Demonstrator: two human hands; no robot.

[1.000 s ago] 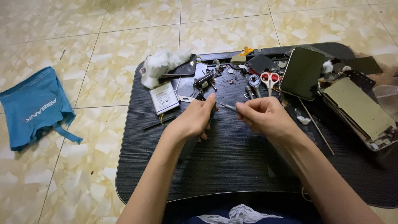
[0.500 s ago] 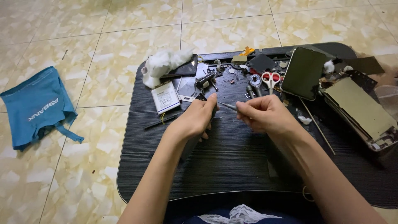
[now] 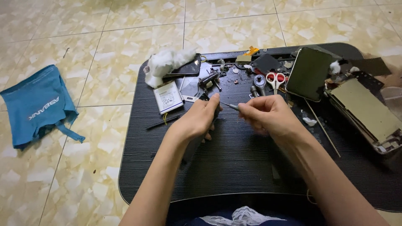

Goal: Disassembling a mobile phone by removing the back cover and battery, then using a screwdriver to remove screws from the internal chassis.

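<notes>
Both my hands meet over the middle of a black low table (image 3: 234, 167). My left hand (image 3: 200, 118) is closed around a small dark part that its fingers mostly hide. My right hand (image 3: 268, 113) pinches a thin metal tool (image 3: 229, 106) whose tip points left toward the left hand. Just beyond the hands lie small metal parts and screws (image 3: 211, 79).
Red-handled scissors (image 3: 275, 79), a dark phone panel (image 3: 309, 73), an opened device (image 3: 366, 109), a white battery pack (image 3: 168, 97), white cotton wads (image 3: 165, 62) and a thin rod (image 3: 322, 127) lie on the table. A blue cloth bag (image 3: 37, 104) lies on the tiled floor at left.
Both hands have barely shifted; they stay together at the table's middle with the thin tool between them.
</notes>
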